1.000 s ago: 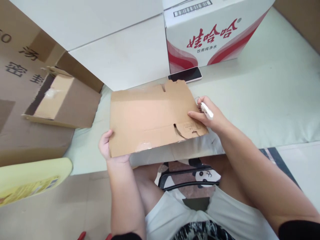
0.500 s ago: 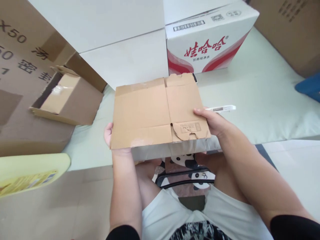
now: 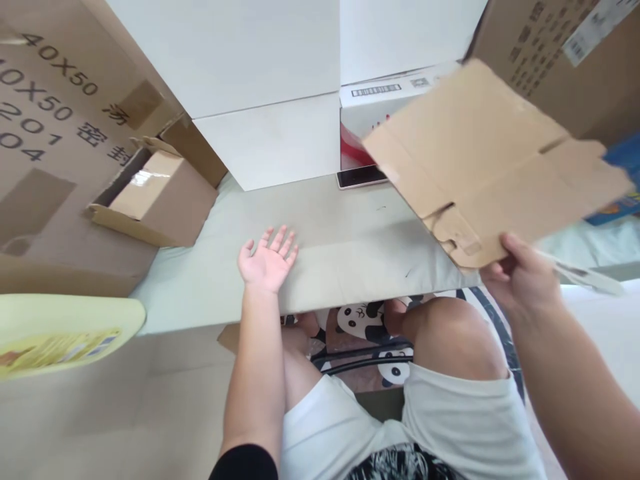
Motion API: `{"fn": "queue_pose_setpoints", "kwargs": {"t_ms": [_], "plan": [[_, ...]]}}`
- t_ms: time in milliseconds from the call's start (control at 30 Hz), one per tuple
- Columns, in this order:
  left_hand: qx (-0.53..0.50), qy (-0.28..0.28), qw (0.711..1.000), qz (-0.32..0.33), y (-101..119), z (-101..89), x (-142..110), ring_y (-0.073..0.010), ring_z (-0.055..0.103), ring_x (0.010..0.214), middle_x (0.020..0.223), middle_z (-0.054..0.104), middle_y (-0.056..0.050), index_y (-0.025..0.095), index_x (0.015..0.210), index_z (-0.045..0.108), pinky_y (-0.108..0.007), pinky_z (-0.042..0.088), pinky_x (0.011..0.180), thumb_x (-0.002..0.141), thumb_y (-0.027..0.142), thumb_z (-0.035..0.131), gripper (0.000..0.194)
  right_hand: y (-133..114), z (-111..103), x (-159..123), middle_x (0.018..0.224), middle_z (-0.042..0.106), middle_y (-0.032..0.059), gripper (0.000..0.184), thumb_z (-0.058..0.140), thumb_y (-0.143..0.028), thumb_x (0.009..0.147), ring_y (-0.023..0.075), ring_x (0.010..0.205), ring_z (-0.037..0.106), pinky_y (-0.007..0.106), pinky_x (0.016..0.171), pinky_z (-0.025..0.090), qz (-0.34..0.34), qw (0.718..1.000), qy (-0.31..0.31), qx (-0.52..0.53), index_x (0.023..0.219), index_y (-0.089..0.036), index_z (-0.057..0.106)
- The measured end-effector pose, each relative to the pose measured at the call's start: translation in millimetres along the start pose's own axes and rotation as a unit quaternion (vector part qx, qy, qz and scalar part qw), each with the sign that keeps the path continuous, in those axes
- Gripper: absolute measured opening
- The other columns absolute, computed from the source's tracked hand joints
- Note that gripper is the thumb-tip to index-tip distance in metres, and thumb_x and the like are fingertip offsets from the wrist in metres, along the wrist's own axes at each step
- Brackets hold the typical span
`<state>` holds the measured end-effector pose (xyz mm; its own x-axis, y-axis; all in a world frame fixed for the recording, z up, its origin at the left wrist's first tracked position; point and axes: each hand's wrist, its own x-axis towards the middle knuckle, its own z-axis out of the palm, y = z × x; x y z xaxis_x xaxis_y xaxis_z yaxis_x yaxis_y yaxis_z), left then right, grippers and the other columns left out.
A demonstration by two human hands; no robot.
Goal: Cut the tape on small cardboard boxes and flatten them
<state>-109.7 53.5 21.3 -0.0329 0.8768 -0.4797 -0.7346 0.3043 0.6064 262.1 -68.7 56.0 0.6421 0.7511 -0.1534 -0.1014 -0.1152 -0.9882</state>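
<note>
My right hand (image 3: pixel 523 277) grips the lower corner of a flattened cardboard box (image 3: pixel 500 157), thumb on top. The cardboard is raised and tilted over the right part of the table, its printed flap near my fingers. A white box cutter (image 3: pixel 585 272) sticks out to the right from the same hand; its inner end is hidden behind my fingers. My left hand (image 3: pixel 267 261) rests palm up above the table's front part, fingers spread and holding nothing.
The cloth-covered table (image 3: pixel 320 253) bears a phone (image 3: pixel 363 176) in front of stacked white boxes (image 3: pixel 280 143). An open carton (image 3: pixel 165 200) with a smaller box inside stands left. A pale yellow container (image 3: pixel 70 333) is at lower left, a blue package (image 3: pixel 623 167) at right.
My left hand has let go of the flattened box and opened. My right hand has swung the cardboard to the right and turned it, uncovering the phone and the table.
</note>
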Motion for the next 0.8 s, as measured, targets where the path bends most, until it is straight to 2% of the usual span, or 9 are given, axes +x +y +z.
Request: {"fn": "queue_pose_setpoints", "kwargs": {"t_ms": [67, 133, 233, 400, 467, 533, 633, 700, 800], "plan": [[-0.004, 0.007, 1.000, -0.005, -2, 2.2, 1, -0.0264, 0.076, 0.098, 0.109, 0.074, -0.013, 0.020, 0.097, 0.061, -0.039, 0.060, 0.077, 0.093, 0.045, 0.038, 0.034, 11, -20, -9, 0.065, 0.040, -0.0016, 0.044, 0.083, -0.049, 0.047, 0.0071, 0.044, 0.025, 0.029, 0.044, 0.008, 0.019, 0.997, 0.079, 0.012, 0.062, -0.027, 0.048], [-0.010, 0.015, 1.000, -0.007, -3, 4.0, 2, -0.0256, 0.076, 0.093, 0.099, 0.073, -0.011, 0.020, 0.092, 0.060, -0.038, 0.060, 0.077, 0.092, 0.044, 0.039, 0.032, 18, -35, -12, 0.068, 0.043, -0.0003, 0.048, 0.085, -0.044, 0.043, 0.0087, 0.048, 0.029, 0.029, 0.045, 0.013, 0.018, 0.985, 0.169, 0.032, 0.060, -0.027, 0.043], [-0.014, 0.024, 1.000, -0.005, -5, 4.7, 5, -0.0243, 0.076, 0.086, 0.086, 0.070, -0.008, 0.020, 0.086, 0.057, -0.038, 0.059, 0.076, 0.091, 0.041, 0.041, 0.028, 22, -46, -1, 0.065, 0.048, -0.0009, 0.046, 0.083, -0.035, 0.041, 0.0110, 0.050, 0.035, 0.032, 0.045, 0.020, 0.002, 0.964, 0.264, 0.041, 0.061, -0.028, 0.042], [-0.020, 0.024, 1.000, -0.005, -6, 6.2, 10, -0.0220, 0.074, 0.078, 0.076, 0.066, -0.004, 0.020, 0.081, 0.055, -0.036, 0.058, 0.076, 0.088, 0.042, 0.045, 0.025, 17, -46, 48, 0.053, 0.049, 0.0021, 0.018, 0.070, -0.037, 0.059, 0.0157, 0.047, 0.050, 0.035, 0.039, 0.035, -0.059, 0.963, 0.256, -0.055, 0.057, -0.030, 0.054], [-0.022, 0.027, 0.999, -0.009, -7, 8.3, 11, -0.0215, 0.073, 0.075, 0.074, 0.065, -0.004, 0.020, 0.080, 0.055, -0.036, 0.058, 0.075, 0.089, 0.040, 0.043, 0.025, 12, -39, 77, 0.054, 0.055, 0.0049, 0.019, 0.065, -0.033, 0.069, 0.0162, 0.048, 0.056, 0.036, 0.041, 0.044, -0.071, 0.955, 0.278, -0.080, 0.054, -0.028, 0.054], [-0.022, 0.029, 0.999, -0.012, -7, 10.6, 11, -0.0212, 0.073, 0.073, 0.072, 0.064, -0.003, 0.020, 0.078, 0.055, -0.037, 0.058, 0.074, 0.090, 0.039, 0.041, 0.026, 5, -29, 109, 0.053, 0.055, 0.0029, 0.025, 0.067, -0.021, 0.071, 0.0148, 0.051, 0.060, 0.035, 0.047, 0.049, -0.072, 0.953, 0.279, -0.095, 0.053, -0.026, 0.050], [-0.018, 0.030, 0.999, -0.018, -6, 12.5, 11, -0.0216, 0.072, 0.071, 0.070, 0.064, -0.004, 0.019, 0.077, 0.056, -0.037, 0.058, 0.072, 0.090, 0.038, 0.042, 0.027, -10, -11, 160, 0.055, 0.055, 0.0023, 0.033, 0.065, -0.011, 0.075, 0.0131, 0.054, 0.063, 0.037, 0.055, 0.049, -0.077, 0.941, 0.300, -0.134, 0.055, -0.025, 0.044], [-0.016, 0.030, 0.999, -0.016, -5, 12.1, 12, -0.0218, 0.072, 0.070, 0.070, 0.063, -0.004, 0.019, 0.077, 0.056, -0.037, 0.058, 0.071, 0.090, 0.038, 0.042, 0.027, -18, 1, 186, 0.068, 0.064, 0.0047, 0.030, 0.061, -0.003, 0.077, 0.0117, 0.060, 0.066, 0.035, 0.056, 0.046, -0.090, 0.951, 0.260, -0.143, 0.064, -0.024, 0.043], [-0.017, 0.033, 0.999, -0.006, 0, 9.4, 12, -0.0213, 0.071, 0.069, 0.070, 0.062, -0.004, 0.019, 0.076, 0.055, -0.036, 0.059, 0.070, 0.089, 0.038, 0.043, 0.026, -15, 17, 198, 0.074, 0.061, -0.0025, 0.039, 0.057, 0.002, 0.076, 0.0079, 0.063, 0.063, 0.033, 0.062, 0.047, -0.115, 0.974, 0.131, -0.144, 0.077, -0.028, 0.032]]}}
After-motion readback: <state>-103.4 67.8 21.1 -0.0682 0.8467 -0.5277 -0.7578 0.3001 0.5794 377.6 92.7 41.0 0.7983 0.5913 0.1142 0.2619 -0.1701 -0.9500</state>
